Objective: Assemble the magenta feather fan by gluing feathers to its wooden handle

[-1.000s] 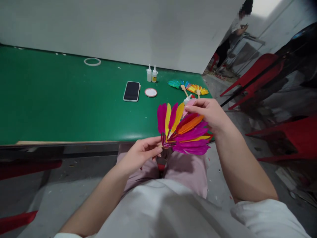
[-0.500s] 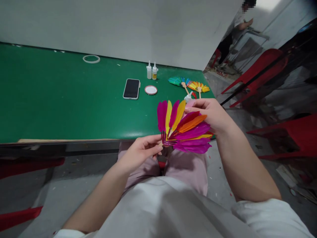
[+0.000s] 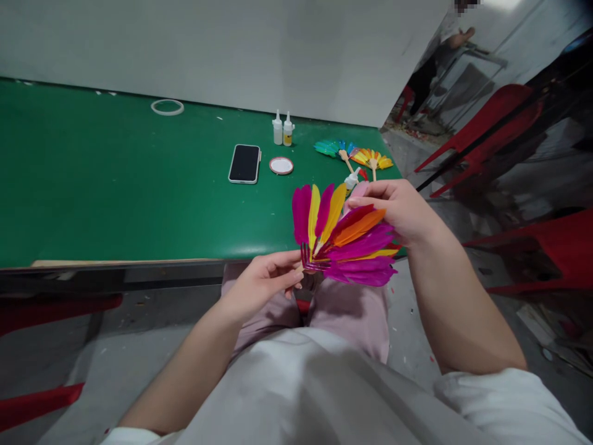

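My left hand (image 3: 273, 277) is closed on the short handle of a feather fan (image 3: 349, 244) with magenta, yellow, red and orange feathers, above my lap at the table's front edge. Behind the fan's right side, my right hand (image 3: 393, 207) pinches a pale pink feather (image 3: 357, 193). The lower end of that feather is hidden by the fan. A small white bottle (image 3: 351, 179) stands just beyond my right fingertips. Farther back lie a teal and blue feather fan (image 3: 334, 149) and a yellow and orange one (image 3: 373, 159), both with wooden handles.
On the green table (image 3: 115, 185) are a phone (image 3: 244, 164), a round white lid (image 3: 281, 165), two small bottles (image 3: 283, 131) and a white ring (image 3: 167, 107). Red chairs (image 3: 498, 123) stand at the right. A person (image 3: 428, 77) is in the background.
My right hand has moved up slightly with the pink feather, and more of the small white bottle shows. My left hand keeps its hold on the fan. The view has shifted a little.
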A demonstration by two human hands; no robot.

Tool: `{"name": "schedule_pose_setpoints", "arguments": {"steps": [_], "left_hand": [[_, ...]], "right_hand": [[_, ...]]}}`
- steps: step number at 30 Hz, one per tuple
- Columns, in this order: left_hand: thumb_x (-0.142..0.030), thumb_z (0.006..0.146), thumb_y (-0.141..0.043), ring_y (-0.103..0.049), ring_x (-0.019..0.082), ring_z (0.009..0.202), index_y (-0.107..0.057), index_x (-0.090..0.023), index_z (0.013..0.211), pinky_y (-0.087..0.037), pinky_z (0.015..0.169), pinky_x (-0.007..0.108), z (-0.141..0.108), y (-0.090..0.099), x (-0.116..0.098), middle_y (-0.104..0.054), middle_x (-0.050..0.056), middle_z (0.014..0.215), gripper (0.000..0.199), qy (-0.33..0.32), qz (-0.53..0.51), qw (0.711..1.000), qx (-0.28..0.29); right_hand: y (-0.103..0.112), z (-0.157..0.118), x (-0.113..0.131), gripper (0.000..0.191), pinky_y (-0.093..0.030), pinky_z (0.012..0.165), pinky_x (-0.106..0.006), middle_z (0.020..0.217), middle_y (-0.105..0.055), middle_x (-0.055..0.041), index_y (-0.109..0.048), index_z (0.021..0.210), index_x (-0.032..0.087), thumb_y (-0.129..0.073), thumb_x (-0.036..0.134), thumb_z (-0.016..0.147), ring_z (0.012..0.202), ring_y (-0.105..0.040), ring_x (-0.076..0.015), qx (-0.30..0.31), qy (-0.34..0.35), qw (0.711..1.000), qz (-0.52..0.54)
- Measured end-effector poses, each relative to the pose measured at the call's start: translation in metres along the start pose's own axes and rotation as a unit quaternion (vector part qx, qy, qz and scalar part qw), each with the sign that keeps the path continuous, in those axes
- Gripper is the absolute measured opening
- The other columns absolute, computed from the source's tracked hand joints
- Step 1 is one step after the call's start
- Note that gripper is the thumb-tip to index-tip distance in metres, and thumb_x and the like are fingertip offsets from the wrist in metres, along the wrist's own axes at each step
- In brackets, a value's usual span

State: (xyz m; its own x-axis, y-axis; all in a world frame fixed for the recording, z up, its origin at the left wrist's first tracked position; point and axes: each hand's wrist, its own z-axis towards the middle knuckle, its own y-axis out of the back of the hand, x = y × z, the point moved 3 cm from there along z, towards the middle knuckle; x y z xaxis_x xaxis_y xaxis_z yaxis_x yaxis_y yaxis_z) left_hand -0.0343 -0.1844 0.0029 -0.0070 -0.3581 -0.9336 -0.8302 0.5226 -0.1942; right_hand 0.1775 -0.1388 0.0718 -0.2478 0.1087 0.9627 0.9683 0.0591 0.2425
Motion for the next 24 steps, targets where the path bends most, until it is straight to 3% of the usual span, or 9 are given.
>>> {"name": "schedule_pose_setpoints", "arguments": {"steps": [12, 18, 24], "left_hand": [[-0.020, 0.077, -0.061, -0.043, 0.006, 0.051, -0.062, -0.020, 0.112, -0.038, 0.048, 0.016, 0.0005, -0.0001, -0.0013, -0.058, -0.002, 0.062, 0.035, -0.002, -0.001, 1.000, 0.006], [-0.022, 0.076, -0.061, -0.046, 0.006, 0.053, -0.061, -0.020, 0.112, -0.039, 0.049, 0.017, 0.0001, 0.0005, 0.0008, -0.062, 0.000, 0.071, 0.036, 0.000, -0.013, 1.000, 0.010], [-0.024, 0.076, -0.061, -0.048, 0.007, 0.056, -0.060, -0.020, 0.113, -0.039, 0.050, 0.017, 0.0008, 0.0010, 0.0027, -0.062, 0.001, 0.072, 0.037, -0.001, -0.011, 1.000, 0.010]], "right_hand": [[-0.0039, 0.0005, -0.0024, 0.018, -0.045, 0.053, -0.028, 0.063, -0.064, -0.0008, -0.065, 0.061, 0.019, -0.073, 0.036, 0.060, 0.055, -0.058, -0.0151, 0.010, -0.010, 1.000, 0.004], [0.0036, 0.0024, -0.0033, 0.017, -0.044, 0.053, -0.027, 0.064, -0.065, -0.0009, -0.066, 0.064, 0.019, -0.071, 0.035, 0.062, 0.056, -0.058, -0.0145, -0.036, 0.020, 0.999, -0.023], [0.0003, 0.0019, -0.0083, 0.018, -0.041, 0.048, -0.026, 0.061, -0.063, -0.0003, -0.065, 0.063, 0.020, -0.072, 0.036, 0.061, 0.051, -0.054, -0.0134, -0.007, -0.025, 1.000, -0.006]]}}
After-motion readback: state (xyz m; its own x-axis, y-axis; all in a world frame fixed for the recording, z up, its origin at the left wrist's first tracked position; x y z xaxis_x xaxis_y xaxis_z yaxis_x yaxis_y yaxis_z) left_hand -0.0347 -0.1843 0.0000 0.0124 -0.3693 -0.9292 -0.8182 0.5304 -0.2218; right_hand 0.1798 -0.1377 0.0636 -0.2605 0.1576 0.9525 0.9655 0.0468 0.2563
